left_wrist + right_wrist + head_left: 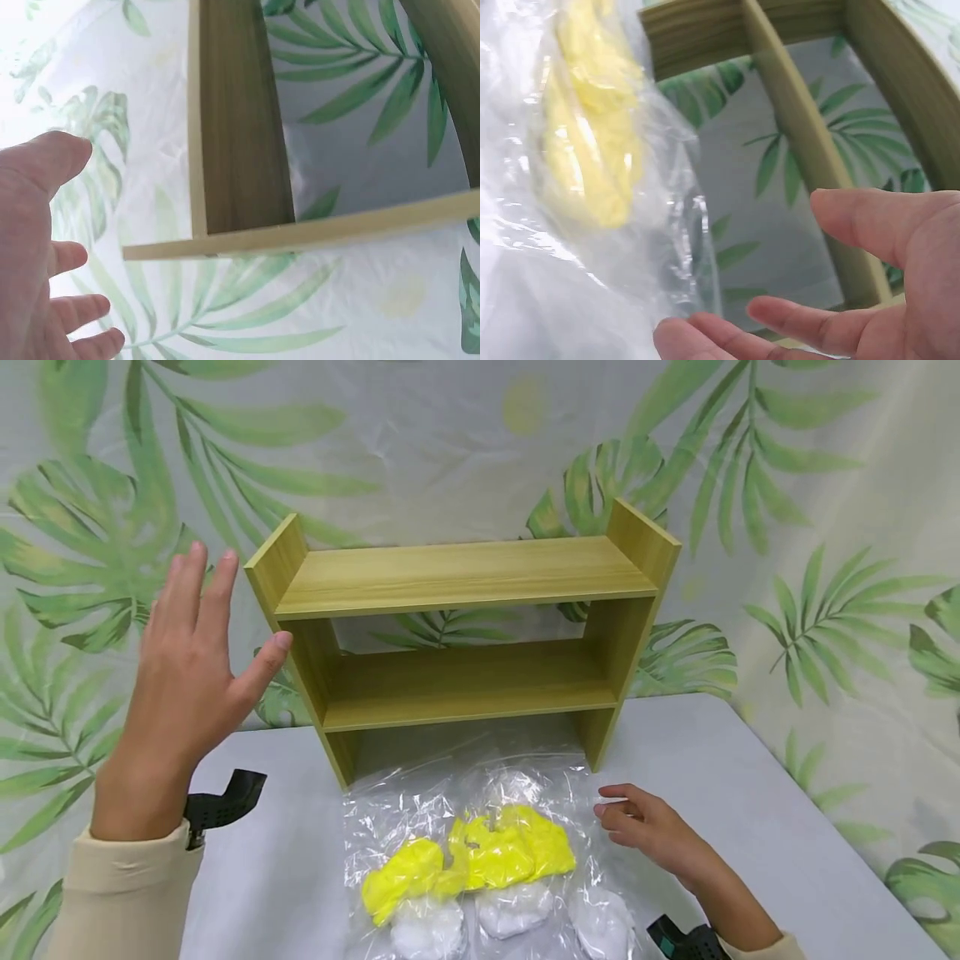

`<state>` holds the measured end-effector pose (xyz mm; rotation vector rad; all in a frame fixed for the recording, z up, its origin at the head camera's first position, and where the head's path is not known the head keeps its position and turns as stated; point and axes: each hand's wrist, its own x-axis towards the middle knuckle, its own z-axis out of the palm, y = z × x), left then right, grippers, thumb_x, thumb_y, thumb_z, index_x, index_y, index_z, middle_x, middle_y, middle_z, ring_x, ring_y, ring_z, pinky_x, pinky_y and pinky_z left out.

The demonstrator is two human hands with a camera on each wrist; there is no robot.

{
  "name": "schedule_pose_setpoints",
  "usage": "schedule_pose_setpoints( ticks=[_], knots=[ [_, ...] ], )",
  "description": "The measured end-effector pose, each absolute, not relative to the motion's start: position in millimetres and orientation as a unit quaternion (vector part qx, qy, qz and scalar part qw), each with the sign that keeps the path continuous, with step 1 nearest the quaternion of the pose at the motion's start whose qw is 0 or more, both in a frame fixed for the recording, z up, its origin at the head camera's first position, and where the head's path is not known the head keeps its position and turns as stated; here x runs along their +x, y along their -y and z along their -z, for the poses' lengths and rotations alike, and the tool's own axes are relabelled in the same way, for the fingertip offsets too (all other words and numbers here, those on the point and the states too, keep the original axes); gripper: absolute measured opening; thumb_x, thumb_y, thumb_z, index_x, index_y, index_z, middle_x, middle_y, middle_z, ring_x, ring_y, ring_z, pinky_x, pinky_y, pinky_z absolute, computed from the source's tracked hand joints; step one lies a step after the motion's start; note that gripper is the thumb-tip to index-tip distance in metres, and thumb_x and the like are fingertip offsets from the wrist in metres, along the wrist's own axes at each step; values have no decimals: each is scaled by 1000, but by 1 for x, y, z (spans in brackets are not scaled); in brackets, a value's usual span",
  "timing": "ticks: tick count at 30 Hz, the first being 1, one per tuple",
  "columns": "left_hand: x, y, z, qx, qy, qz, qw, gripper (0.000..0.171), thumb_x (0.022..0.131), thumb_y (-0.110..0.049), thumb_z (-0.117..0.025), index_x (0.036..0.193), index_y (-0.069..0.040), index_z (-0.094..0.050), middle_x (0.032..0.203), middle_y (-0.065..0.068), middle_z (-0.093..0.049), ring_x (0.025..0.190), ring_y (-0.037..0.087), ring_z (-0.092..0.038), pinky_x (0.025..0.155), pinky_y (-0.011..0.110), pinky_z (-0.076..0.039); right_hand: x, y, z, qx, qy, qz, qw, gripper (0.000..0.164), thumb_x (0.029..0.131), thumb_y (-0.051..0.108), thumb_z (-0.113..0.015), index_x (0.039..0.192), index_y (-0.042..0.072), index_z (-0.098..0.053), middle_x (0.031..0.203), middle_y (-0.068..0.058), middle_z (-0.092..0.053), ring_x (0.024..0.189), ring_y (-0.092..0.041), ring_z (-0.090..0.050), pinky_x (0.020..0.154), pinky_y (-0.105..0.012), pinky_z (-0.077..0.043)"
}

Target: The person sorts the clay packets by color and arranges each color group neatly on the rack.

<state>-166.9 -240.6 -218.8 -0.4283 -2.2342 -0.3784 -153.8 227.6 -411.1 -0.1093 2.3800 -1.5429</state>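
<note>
A small two-tier wooden shelf (465, 681) stands upright on the white table. In front of it lie clear plastic bags (397, 810) with bright yellow pieces (517, 852) and white bundles (427, 927) inside. My left hand (191, 668) is raised beside the shelf's left side panel, fingers straight and thumb spread, holding nothing. On the right, my right hand (648, 827) hovers close to the bags' right edge, its fingers loosely bent and nothing held. The right wrist view shows its fingertips near the clear plastic (679, 247), with the shelf boards (795, 97) beyond.
A cloth backdrop (450, 443) printed with green leaves hangs behind and to the right. The white table (697, 752) ends at a right edge near that cloth. Black wrist straps (225, 802) sit on both my wrists.
</note>
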Motion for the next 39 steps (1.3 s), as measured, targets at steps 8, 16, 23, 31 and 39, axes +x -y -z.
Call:
schedule_pose_setpoints(
  ticks=[8, 16, 23, 31, 39],
  knots=[
    [-191, 246, 209, -194, 903, 175, 341, 71, 96, -36, -53, 153, -10, -23, 157, 13, -23, 146, 31, -15, 119, 49, -13, -157, -225, 422, -7, -818, 552, 165, 65, 93, 34, -61, 138, -5, -38, 121, -23, -60, 103, -33, -65, 88, -43, -55],
    [-204, 247, 209, -198, 900, 214, 323, 65, 96, -31, -54, 152, -12, -28, 156, 9, -27, 144, 28, -24, 115, 52, -21, -162, -220, 435, 19, -797, 573, 192, 59, 95, 31, -60, 135, -7, -40, 120, -21, -59, 99, -30, -65, 86, -42, -56],
    [-217, 244, 216, -205, 873, 260, 357, 56, 93, -28, -56, 143, -8, -40, 155, 0, -31, 142, 23, -29, 114, 49, -27, -163, -221, 443, 67, -782, 590, 192, 60, 95, 30, -61, 134, -8, -36, 109, -19, -62, 88, -26, -67, 82, -38, -57],
    [-233, 241, 228, -206, 834, 290, 423, 48, 88, -28, -56, 130, -7, -47, 151, -4, -38, 139, 17, -34, 107, 49, -36, -169, -225, 451, 4, -684, 684, 255, 55, 98, 23, -55, 131, -16, -33, 109, -19, -67, 93, -23, -70, 82, -31, -57],
    [-243, 236, 237, -198, 788, 326, 483, 40, 87, -22, -52, 121, -2, -55, 141, 1, -51, 133, 16, -43, 102, 38, -42, -172, -218, 469, -28, -659, 689, 301, 27, 98, 18, -55, 104, -5, -67, 85, -3, -69, 71, -9, -65, 66, -19, -55]
  ],
)
